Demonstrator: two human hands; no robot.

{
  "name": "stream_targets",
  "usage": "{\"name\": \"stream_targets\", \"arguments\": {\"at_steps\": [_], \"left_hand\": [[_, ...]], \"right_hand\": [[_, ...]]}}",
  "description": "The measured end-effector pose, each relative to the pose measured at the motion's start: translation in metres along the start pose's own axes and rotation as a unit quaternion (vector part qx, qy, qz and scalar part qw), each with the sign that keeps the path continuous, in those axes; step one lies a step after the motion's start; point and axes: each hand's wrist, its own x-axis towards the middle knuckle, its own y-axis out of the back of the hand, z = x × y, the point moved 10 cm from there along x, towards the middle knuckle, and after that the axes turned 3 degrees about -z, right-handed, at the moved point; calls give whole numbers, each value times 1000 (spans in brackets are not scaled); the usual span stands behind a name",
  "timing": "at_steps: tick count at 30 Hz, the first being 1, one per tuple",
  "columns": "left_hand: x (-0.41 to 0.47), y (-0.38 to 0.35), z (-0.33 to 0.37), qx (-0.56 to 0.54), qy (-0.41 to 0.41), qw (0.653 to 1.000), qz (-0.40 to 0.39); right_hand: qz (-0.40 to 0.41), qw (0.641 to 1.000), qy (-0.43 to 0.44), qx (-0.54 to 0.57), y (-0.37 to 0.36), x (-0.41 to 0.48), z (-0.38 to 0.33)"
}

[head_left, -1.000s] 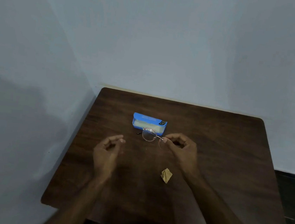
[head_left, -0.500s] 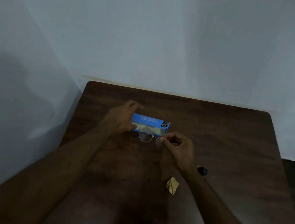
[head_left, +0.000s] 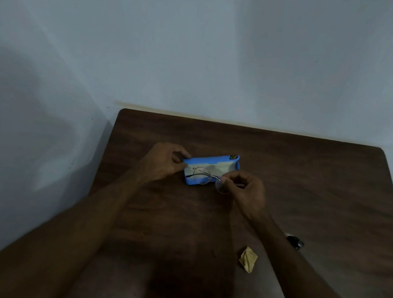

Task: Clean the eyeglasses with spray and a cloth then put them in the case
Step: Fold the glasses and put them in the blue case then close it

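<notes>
Hands first, from the left: our left hand [head_left: 164, 163] grips the left end of the blue case [head_left: 211, 169], thumb and fingers closed on that end. We have the case lying open on the dark wooden table [head_left: 308, 186], toward the far middle, its pale lining facing up and its long side running left to right, tilted a little.

Over the case we hold the eyeglasses [head_left: 211, 178], thin-rimmed with round lenses. One lens hangs above the case's lining; the other sticks out past the case's near edge, over the bare wood. Whether the frame touches the lining we cannot tell.

Our right hand [head_left: 247, 191] pinches the eyeglasses at the right lens, thumb and forefinger closed on the rim, the other fingers curled in.

Nearer to us and right of centre, a crumpled yellow cloth [head_left: 248, 259] lies on the table, just beside our right forearm. Beyond that forearm, a small dark object [head_left: 295, 242] sits on the wood; we cannot make out what it is.
</notes>
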Motion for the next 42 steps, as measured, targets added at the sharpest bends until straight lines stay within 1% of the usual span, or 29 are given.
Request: {"name": "stream_targets", "arguments": {"at_steps": [3,8,11,14,16,19,24,28,31,34,36,38,42], "left_hand": [[-3,-3,-1,-7,-12,1000,9],[-7,-4,1,-28,-29,997,63],[-5,-4,-4,-55,-18,995,86],[-1,-2,-11,-70,1,992,101],[3,-3,-15,-94,13,990,102],[6,-4,-20,-129,26,987,98],[7,3,-9,-82,-4,991,106],[8,5,-4,-50,-16,994,98],[9,9,-4,-49,-16,993,102],[10,11,-5,-47,-16,993,104],[11,11,-5,-49,-20,993,107],[13,9,-4,-45,-22,994,98],[16,5,-6,-46,-25,995,81]], "right_hand": [[-7,1000,-26,9,-3,6,7],[-6,999,-49,17,-4,11,15],[-13,997,-68,31,-4,13,19],[-13,998,-65,9,-4,16,26],[-18,997,-68,-11,-5,16,32],[-16,997,-81,0,-7,16,40],[-18,996,-87,18,-9,17,38],[-28,993,-81,78,-11,13,20],[-12,993,-65,102,-4,8,6],[36,997,-31,64,11,10,-3],[51,998,2,25,17,15,-12],[49,999,16,-17,17,21,-16],[1,992,33,-118,5,30,-17]]}}
